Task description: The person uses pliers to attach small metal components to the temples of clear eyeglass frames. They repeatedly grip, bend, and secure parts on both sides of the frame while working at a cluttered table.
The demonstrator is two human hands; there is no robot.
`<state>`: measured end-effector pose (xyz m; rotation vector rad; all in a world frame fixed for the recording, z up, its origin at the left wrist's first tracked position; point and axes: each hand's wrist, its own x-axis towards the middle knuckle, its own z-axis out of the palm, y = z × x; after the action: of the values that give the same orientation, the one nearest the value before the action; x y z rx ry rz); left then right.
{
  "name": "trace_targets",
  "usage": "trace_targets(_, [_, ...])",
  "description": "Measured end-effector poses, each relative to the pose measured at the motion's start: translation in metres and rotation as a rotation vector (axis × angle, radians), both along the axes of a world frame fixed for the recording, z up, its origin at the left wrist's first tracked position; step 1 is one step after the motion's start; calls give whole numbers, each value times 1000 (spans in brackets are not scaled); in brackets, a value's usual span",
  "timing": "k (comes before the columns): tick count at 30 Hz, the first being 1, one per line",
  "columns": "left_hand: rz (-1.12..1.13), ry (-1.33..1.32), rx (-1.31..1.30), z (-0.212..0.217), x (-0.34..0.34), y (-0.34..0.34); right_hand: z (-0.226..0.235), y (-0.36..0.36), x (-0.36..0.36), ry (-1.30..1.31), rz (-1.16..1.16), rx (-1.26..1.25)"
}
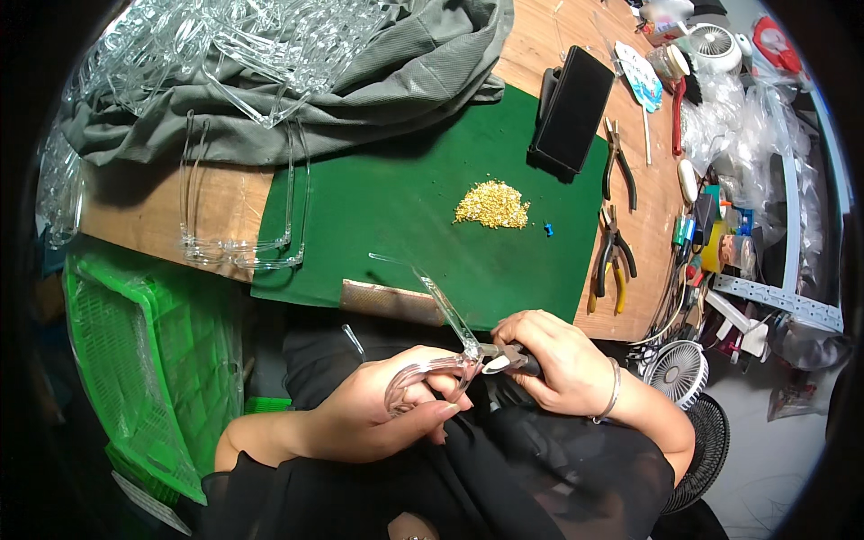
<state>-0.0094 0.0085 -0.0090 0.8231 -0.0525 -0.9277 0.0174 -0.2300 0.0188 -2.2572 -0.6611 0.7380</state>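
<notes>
My left hand (382, 418) is closed around the front of a clear plastic eyeglass frame (454, 317), one temple reaching up over the mat's near edge. In my right hand (562, 364) is a pair of pliers (510, 360) with dark handles. The pliers' jaws meet the frame at its hinge corner, just right of my left fingertips. Whether they grip anything small there cannot be made out. Beyond my hands, a heap of small gold-coloured pieces (493, 205) lies on the green mat (387, 216). More clear frames (243, 256) stand at the table's left edge.
Many clear frames (261, 54) are piled on a grey cloth (405, 81) at the far left. A black phone (573, 112) leans at the mat's far right, near two more pliers (619, 171). Green crates (153, 360) stand lower left; fans (677, 371) stand at right.
</notes>
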Motion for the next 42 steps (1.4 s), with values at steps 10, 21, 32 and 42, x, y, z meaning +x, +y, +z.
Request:
trace_targets(10, [1,-7,30,2,-1,2,13,6,12,16,85,-46])
trace_targets(21, [-28,-477,304,4,2,1,20,4,18,-25,159,-98])
trace_targets(32, [66,-919,408,-9,3,-2,7,1,9,-226,181,-148])
trace_targets(42, [16,-834,435,-10,1,-2,3,0,8,-202,156,-128])
